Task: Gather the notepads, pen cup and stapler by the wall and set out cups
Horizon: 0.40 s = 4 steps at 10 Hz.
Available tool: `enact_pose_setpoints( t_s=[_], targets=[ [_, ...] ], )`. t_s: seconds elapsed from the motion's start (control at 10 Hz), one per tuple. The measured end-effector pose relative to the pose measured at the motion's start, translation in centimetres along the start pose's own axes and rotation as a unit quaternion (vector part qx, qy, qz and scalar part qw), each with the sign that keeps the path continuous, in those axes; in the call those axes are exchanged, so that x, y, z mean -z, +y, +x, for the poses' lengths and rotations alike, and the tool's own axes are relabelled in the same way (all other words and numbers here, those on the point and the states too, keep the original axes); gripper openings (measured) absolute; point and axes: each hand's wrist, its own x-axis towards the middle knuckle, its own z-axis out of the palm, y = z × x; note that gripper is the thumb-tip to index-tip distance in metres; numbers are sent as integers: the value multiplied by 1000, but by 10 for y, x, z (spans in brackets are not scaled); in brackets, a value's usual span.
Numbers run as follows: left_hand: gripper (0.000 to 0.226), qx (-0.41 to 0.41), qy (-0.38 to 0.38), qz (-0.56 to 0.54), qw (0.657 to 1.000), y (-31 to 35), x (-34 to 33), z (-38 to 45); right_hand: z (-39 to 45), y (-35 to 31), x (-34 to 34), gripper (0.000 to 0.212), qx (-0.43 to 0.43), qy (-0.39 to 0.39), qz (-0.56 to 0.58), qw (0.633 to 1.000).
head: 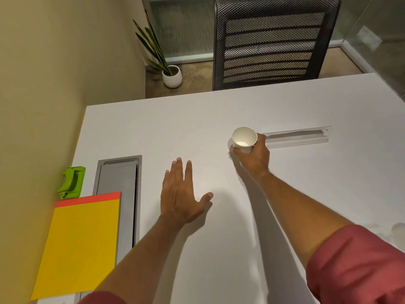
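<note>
My right hand (254, 157) grips a white paper cup (243, 138) from the near side, upright on the white table (219, 110) right of centre. My left hand (180, 196) lies flat on the table with fingers spread, holding nothing. A yellow notepad with a red top strip (81, 244) lies at the left edge by the wall. Just beyond it, against the wall, sits a green stapler (71, 183). No pen cup is in view.
A grey cable hatch (122, 189) is set into the table beside the notepad. A clear plastic sleeve (298, 137) lies just right of the cup. A black mesh chair (274, 42) stands at the far edge, a potted plant (171, 73) on the floor.
</note>
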Motion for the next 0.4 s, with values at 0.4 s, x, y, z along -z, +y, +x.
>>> enact_pose_setpoints(
  t_s=[0.4],
  targets=[
    [105,14,-11,-25,1000,-5,9,-10,-23,0,11,102,-2,-12,-14,1000]
  ],
)
